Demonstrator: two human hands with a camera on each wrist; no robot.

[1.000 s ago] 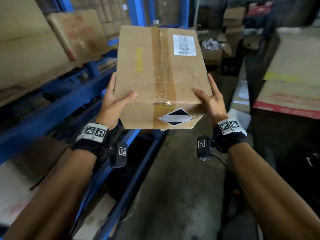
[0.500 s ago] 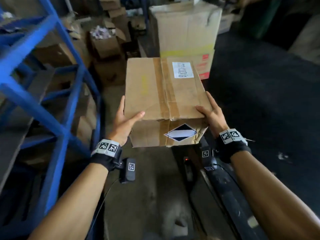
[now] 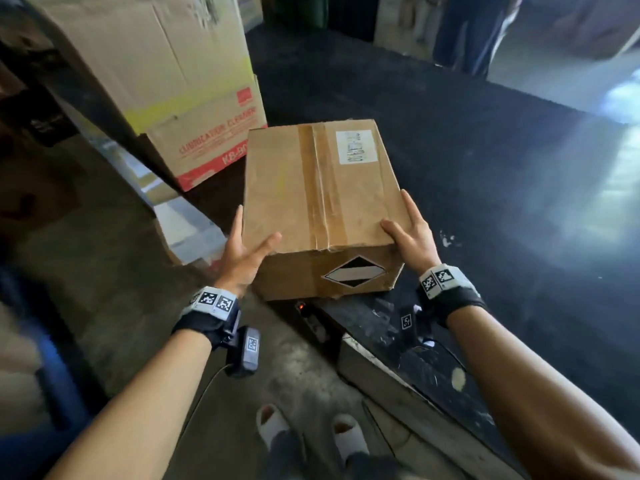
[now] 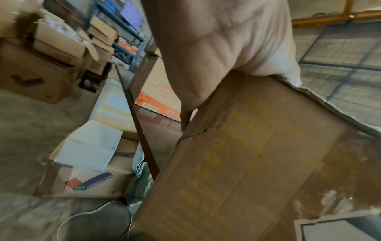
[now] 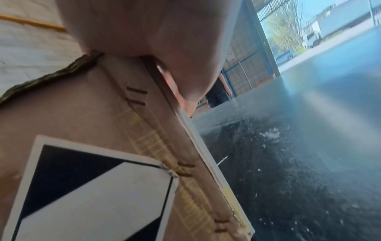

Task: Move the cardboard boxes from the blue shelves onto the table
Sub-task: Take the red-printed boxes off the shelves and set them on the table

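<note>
**Box held over desk corner**

L hand (image 3: 242,258) & R hand (image 3: 412,233) clamp opposite sides of taped cardboard box (image 3: 318,188), thumbs on top, fingers along the sides. Box sits at/just above near corner of dark desk (image 3: 485,188); contact unclear. Bigger red-print carton (image 3: 166,81) on desk behind-left.

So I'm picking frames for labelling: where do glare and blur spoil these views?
Head view: daylight glare washes the table at far right, the big printed box is motion-smeared, the carried box reads sharp. Left wrist: the left hand looms soft and close, the box's yellow print is blurred. Right wrist: the right hand is unfocused, the doorway overexposed.
</note>
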